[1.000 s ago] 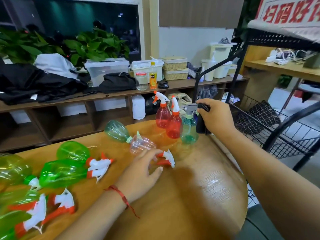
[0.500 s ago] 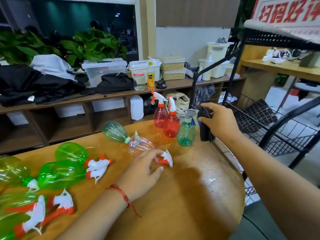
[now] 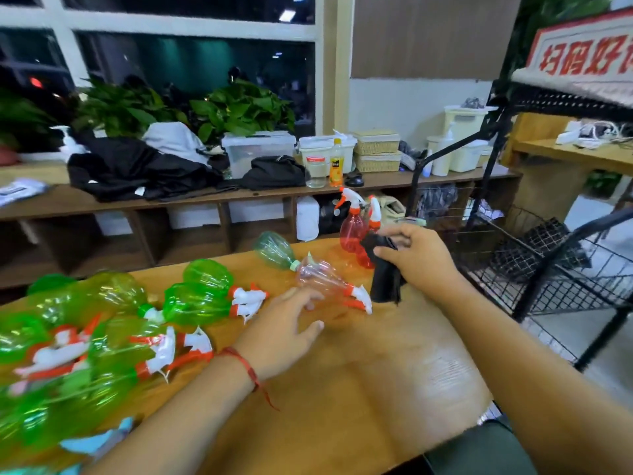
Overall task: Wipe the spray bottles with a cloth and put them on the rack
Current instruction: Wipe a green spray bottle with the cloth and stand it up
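Note:
My right hand (image 3: pixel 421 260) grips a black cloth (image 3: pixel 383 282) that hangs down to the wooden table (image 3: pixel 359 378). A grey spray head (image 3: pixel 412 221) peeks out just behind that hand; its bottle is hidden. Two red spray bottles (image 3: pixel 352 231) stand upright left of the cloth. My left hand (image 3: pixel 284 330) lies with straight fingers touching a clear pinkish bottle (image 3: pixel 322 279) that lies on its side. A dark green bottle (image 3: pixel 274 250) lies behind it. Several bright green bottles (image 3: pixel 202 299) lie at the left. The black wire rack (image 3: pixel 548 275) stands to the right.
A long wooden shelf (image 3: pixel 239 197) behind the table carries dark clothes, plastic boxes, a jar and a juice bottle. Potted plants stand by the window. A dark folded item lies in the rack's basket. The table's right edge runs close to the rack.
My right hand has pulled the black cloth left and nearer, now covering the teal bottle. My left hand stays on the clear bottle. The view has tilted upward.

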Available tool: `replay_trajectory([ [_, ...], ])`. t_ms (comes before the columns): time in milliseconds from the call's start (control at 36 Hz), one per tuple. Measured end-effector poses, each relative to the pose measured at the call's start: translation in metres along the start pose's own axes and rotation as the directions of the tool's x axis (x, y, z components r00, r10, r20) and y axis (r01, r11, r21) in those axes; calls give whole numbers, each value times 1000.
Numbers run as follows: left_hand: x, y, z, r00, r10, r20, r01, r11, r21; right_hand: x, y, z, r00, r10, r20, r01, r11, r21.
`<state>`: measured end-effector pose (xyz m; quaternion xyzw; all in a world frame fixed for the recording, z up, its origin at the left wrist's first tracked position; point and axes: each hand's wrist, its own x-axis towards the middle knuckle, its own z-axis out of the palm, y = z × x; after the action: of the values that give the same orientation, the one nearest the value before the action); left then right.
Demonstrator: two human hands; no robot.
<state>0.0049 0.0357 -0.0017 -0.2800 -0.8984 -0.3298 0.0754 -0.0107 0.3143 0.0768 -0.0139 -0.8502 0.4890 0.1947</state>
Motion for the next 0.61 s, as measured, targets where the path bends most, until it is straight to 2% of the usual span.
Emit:
replay_trajectory([
  [83,-24,-14,-16,998,-60,-14,61,998,27,-16,-1,45,993,61,97,-79,979,190],
  [222,-62,-51,-48,984,-170,-46,174,977,123,-29,-12,115,971,38,236,-120,932,343],
  [361,-80,-84,-85,956,-275,-98,292,914,282,-28,-24,167,936,11,351,-178,877,447],
  [472,-80,-98,-108,934,-338,-114,356,856,375,-28,-21,191,921,-29,388,-188,840,510],
  [611,-59,-106,-120,933,-350,-77,340,793,505,-31,-4,201,921,-78,382,-180,784,594],
])
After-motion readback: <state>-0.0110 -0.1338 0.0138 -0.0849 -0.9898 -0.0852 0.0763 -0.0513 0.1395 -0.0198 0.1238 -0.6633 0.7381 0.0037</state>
